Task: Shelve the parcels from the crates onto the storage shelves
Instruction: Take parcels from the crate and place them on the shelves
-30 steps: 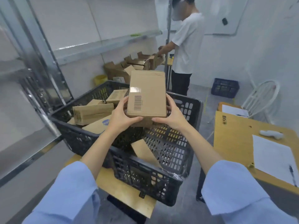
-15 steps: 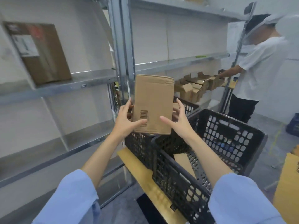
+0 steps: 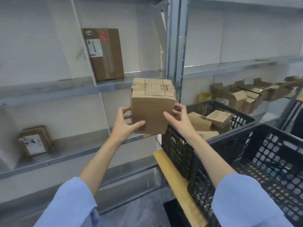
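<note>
I hold a brown cardboard parcel (image 3: 151,110) in the air in front of the metal storage shelves (image 3: 68,89). My left hand (image 3: 124,125) grips its left side and my right hand (image 3: 178,117) its right side. A printed form shows on its top face and a barcode near its lower edge. To the right a black plastic crate (image 3: 178,153) contains several more cardboard parcels (image 3: 218,117). A second black crate (image 3: 270,163) stands nearer, at the right.
A tall parcel (image 3: 105,54) leans on the upper shelf. A small labelled parcel (image 3: 34,141) sits on the lower shelf at left. A steel upright (image 3: 176,46) divides the shelf bays. Opened cartons (image 3: 242,94) lie on the right bay's shelf. The crates rest on a wooden board (image 3: 177,184).
My view has swung left from the crates toward the shelves. The parcel has come out over the crate's edge and tipped, so its top face now shows. The person at right is out of view.
</note>
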